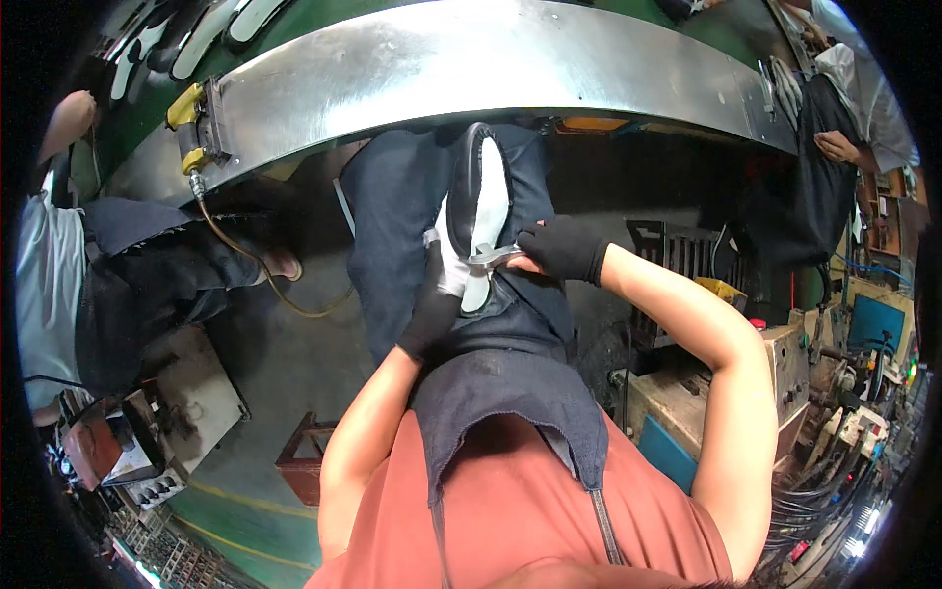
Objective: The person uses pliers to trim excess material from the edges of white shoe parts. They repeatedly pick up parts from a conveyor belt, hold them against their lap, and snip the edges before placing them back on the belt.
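A shoe rests on my lap between my thighs, its underside facing up and its toe pointing away from me. That underside is white down the middle, with black shoe material folded round the toe and sides. My left hand, in a black glove, grips the shoe near its heel from the left. In a black glove with bare fingertips, my right hand is closed round a grey metal hand tool. The tool lies across the shoe just ahead of the heel; its exact kind is unclear, as my fingers cover its handle.
A curved metal bench runs along the far side. On its left lies a yellow air tool with a hose. More shoes sit at the far left. Co-workers sit at both sides. Machine boxes and cables stand at my right.
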{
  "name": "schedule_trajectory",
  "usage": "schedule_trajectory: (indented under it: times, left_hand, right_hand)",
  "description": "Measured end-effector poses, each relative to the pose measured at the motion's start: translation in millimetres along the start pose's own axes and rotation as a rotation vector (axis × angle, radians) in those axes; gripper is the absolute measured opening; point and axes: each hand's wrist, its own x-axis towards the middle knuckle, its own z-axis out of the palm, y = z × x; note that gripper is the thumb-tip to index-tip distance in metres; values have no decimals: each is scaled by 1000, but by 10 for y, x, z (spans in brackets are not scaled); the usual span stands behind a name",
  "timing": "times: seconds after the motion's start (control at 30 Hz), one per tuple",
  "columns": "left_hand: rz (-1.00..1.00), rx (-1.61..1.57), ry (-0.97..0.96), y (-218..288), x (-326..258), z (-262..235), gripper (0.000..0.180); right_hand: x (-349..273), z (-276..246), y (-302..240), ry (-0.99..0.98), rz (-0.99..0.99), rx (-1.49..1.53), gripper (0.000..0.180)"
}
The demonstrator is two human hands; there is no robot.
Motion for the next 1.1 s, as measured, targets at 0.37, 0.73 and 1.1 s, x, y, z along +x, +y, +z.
schedule_trajectory:
  times: [0.37,0.73,1.1]
  left_hand:
    - [173,822,157,160,112,276,85]
    - [-102,-23,-212,768,301,-27,50]
    - [-76,162,-187,205,535,-26,47]
  right_hand:
    - [122,-850,-567,-419,163,20,28]
    - [-291,-52,-569,78,266,735,45]
    - [-266,-651,-698,67,432,176,42]
